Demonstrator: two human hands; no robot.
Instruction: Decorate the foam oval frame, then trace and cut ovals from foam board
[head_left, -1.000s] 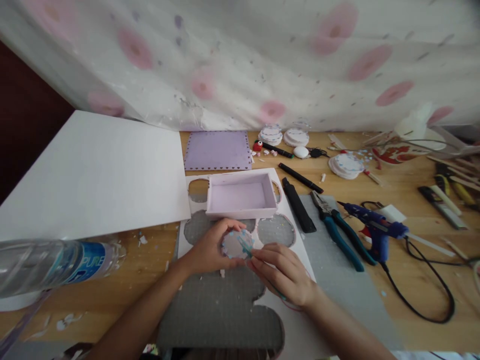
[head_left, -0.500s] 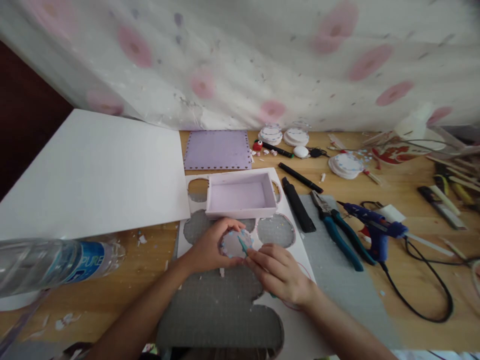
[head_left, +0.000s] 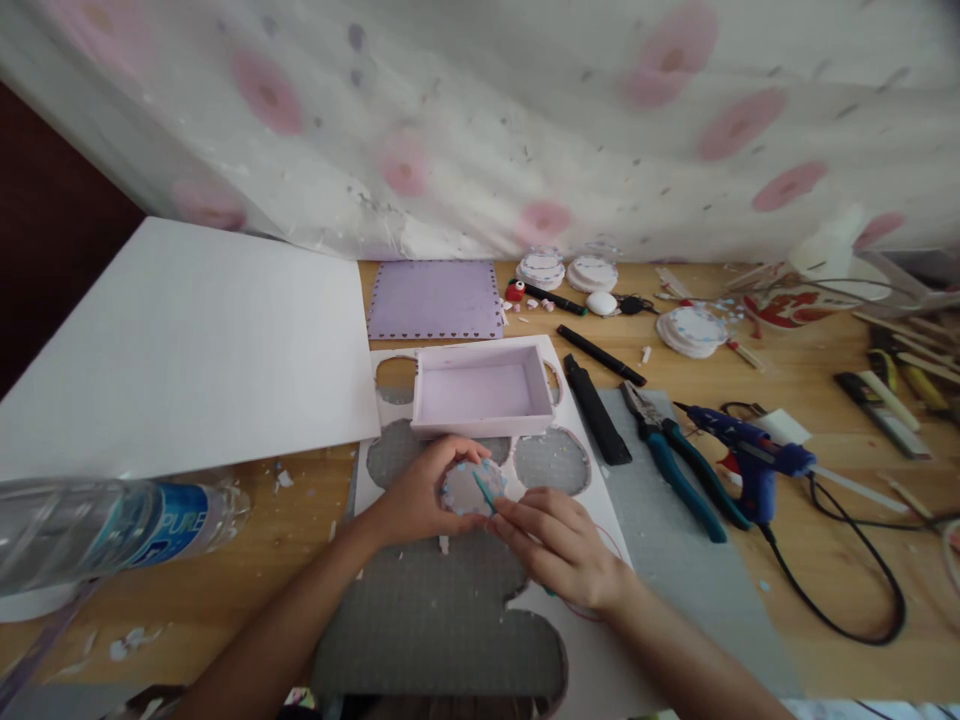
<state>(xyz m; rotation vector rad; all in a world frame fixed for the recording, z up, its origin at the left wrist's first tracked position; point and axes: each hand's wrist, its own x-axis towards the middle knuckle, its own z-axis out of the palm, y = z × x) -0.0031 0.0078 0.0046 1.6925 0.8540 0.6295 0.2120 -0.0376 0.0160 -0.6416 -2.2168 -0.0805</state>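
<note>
A round white disc (head_left: 463, 488) with small blue pieces around its rim is gripped at its left edge by my left hand (head_left: 427, 492), thumb below and fingers above. My right hand (head_left: 564, 545) is closed around a slim teal pointed tool (head_left: 484, 488); its exact kind is unclear. The tool's tip lies over the disc's face, and whether it touches is hard to tell. Beneath both hands is a white sheet (head_left: 600, 590) with round cut-outs, lying on a grey cutting mat (head_left: 427, 620). Just beyond my hands stands an open lilac box (head_left: 480, 390).
Pliers (head_left: 679, 465), a blue glue gun (head_left: 750, 450) with its cord, and black markers (head_left: 600, 355) lie to the right. Stacks of white discs (head_left: 690, 330) stand farther back. A water bottle (head_left: 172, 522) and a large white board (head_left: 202, 350) are on the left.
The teal tool's tip has shifted slightly and its angle over the disc has changed a little. Both hands stay in nearly the same place.
</note>
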